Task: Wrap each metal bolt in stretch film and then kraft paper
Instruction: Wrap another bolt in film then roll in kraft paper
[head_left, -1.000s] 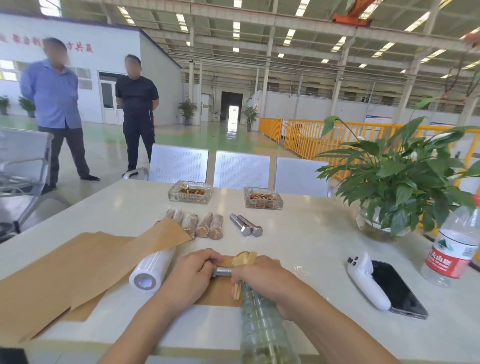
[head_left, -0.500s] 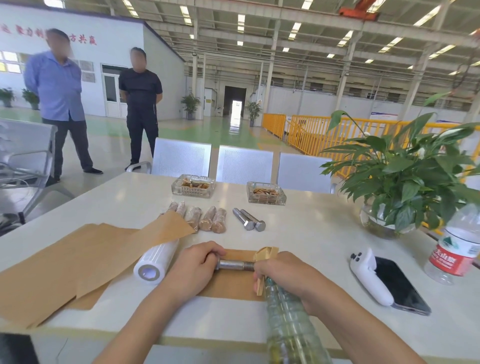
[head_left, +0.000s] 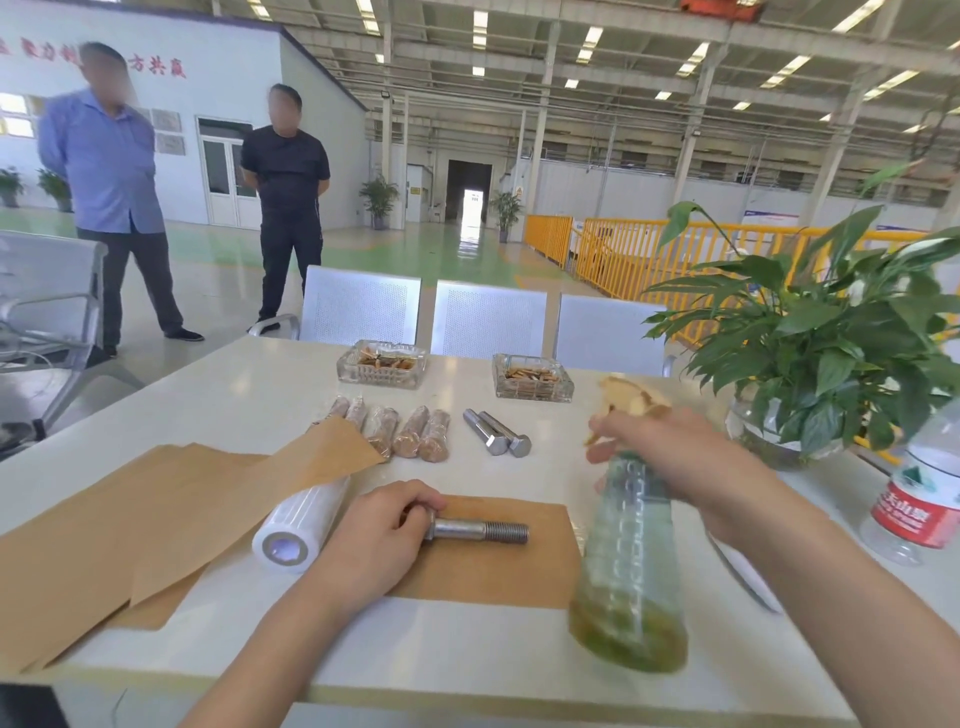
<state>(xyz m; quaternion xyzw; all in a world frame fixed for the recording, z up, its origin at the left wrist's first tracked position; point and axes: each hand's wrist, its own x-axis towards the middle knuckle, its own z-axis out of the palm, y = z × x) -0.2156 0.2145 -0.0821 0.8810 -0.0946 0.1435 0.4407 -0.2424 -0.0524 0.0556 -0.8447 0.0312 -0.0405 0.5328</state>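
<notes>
Your left hand (head_left: 382, 540) grips the bolt (head_left: 480, 531) by its head, flat on the kraft sheet (head_left: 498, 577). Your right hand (head_left: 670, 457) clasps the spray bottle (head_left: 626, 582) right of that sheet.

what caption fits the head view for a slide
Left hand holds a bare bolt on kraft paper; right hand lifts a spray bottle.

Bare steel bolt (head_left: 475, 531), lying flat on a kraft paper sheet (head_left: 498, 569), hex head leftward, threaded end rightward. Two more bare bolts (head_left: 497, 432) side by side farther back, heads toward the near edge. Wrapped bolts (head_left: 410, 432) in a row left of those. White stretch film roll (head_left: 298, 527) beside larger kraft sheets (head_left: 156, 514).
</notes>
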